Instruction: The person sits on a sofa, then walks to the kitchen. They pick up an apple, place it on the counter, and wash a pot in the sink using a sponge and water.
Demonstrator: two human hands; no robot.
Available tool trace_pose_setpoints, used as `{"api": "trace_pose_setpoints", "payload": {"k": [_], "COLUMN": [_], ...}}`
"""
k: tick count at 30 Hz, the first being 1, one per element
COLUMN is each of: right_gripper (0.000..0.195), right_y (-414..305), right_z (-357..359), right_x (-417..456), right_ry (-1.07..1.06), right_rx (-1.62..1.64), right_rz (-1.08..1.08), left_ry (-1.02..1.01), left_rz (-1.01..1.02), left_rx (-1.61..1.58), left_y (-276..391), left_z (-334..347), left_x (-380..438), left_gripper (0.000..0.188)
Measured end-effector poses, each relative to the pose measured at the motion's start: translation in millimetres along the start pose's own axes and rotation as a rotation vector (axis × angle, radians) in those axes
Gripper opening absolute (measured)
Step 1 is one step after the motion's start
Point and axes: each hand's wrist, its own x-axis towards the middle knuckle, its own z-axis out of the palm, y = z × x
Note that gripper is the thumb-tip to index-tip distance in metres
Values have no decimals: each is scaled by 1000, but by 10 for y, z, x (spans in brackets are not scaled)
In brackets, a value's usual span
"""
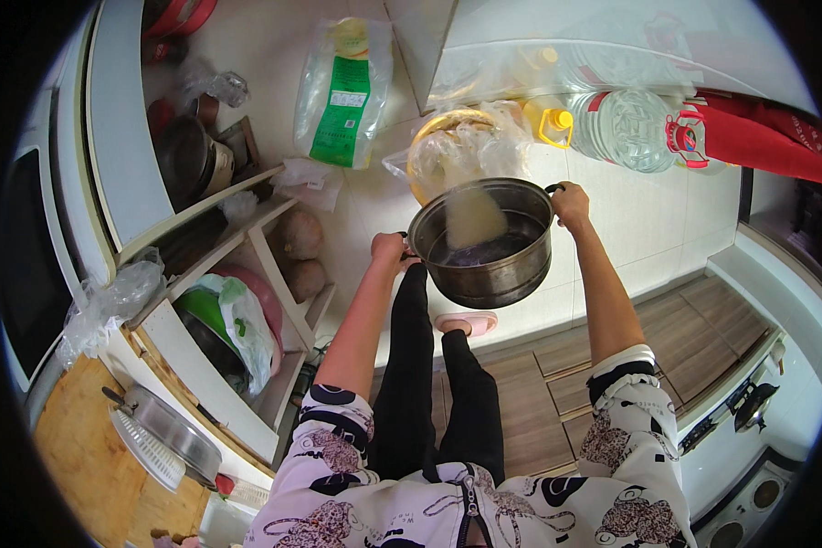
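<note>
A large dark metal pot [486, 274] hangs between my two hands, tilted so that its inside shows. On its left handle my left hand [390, 250] is closed, and my right hand [570, 205] grips the handle on the other side. Inside the pot a yellowish translucent patch and liquid-like glints show; I cannot tell what they are. Just beyond the pot's rim stands a yellow basin or basket [425, 133] covered with clear plastic bags [462, 147], its lower part hidden by the pot.
A yellow-capped oil bottle [551, 123], a large clear water bottle [630, 130] and a red cloth or bag [760, 137] line the cabinet. A green-and-clear plastic package [342, 96] lies on the floor. Open shelves [267, 253] stand left; a gas stove [746, 500] is lower right.
</note>
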Motion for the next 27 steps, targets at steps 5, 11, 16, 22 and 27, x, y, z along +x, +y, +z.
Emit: {"api": "trace_pose_setpoints", "payload": {"k": [5,11,16,22,27], "right_gripper": [29,29,30,25,29], "right_y": [261,360,304,196,46], "right_z": [255,446,531,648,681], "right_x": [284,447,493,588,635], "right_ry": [97,131,86,55,76], "right_rx": [-97,-158,-115,-175,-174], "right_rz": [-101,-152,-112,-90,-113], "left_ry": [16,27,40,42,10], "left_rz": [17,-1,-40,-85,-110], "left_rx": [-14,55,44,31,-10], "left_y": [-57,-91,-115,-115,-129], "left_z": [-12,6,18,-8,-64], "left_x": [136,295,398,524,671], "left_gripper": [13,12,11,9,8]}}
